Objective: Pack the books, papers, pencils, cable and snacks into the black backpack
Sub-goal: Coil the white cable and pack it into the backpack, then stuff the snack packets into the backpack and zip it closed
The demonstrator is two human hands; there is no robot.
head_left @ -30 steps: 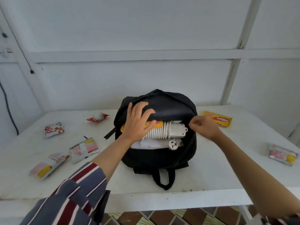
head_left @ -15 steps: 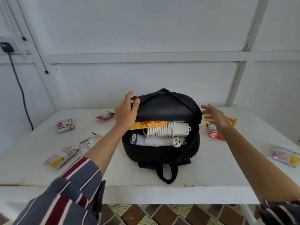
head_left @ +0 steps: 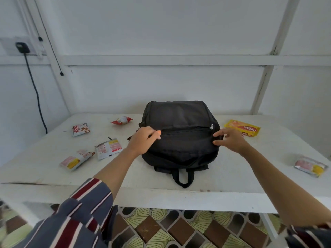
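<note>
The black backpack (head_left: 180,120) lies on the white table (head_left: 232,176) with its top flap folded down, so the books, cable and papers inside are hidden. My left hand (head_left: 143,142) pinches the left end of the zipper line. At the bag's right edge, my right hand (head_left: 231,140) grips the fabric with thumb and fingertips. Snack packets lie loose: a red one (head_left: 121,120), a red-white one (head_left: 80,129) and two more (head_left: 108,148) (head_left: 77,159) on the left, a yellow one (head_left: 241,130) and another (head_left: 310,166) on the right.
The table stands against a white wall. A black cable (head_left: 35,90) hangs from a plug on a socket (head_left: 22,47) at the far left. The backpack's carry loop (head_left: 182,178) points toward the near table edge. Patterned floor tiles show below.
The backpack's flap has come down over the open compartment, hiding the contents. My left hand moved from the flap's top to the zipper, and my right hand came in to the bag's right edge.
</note>
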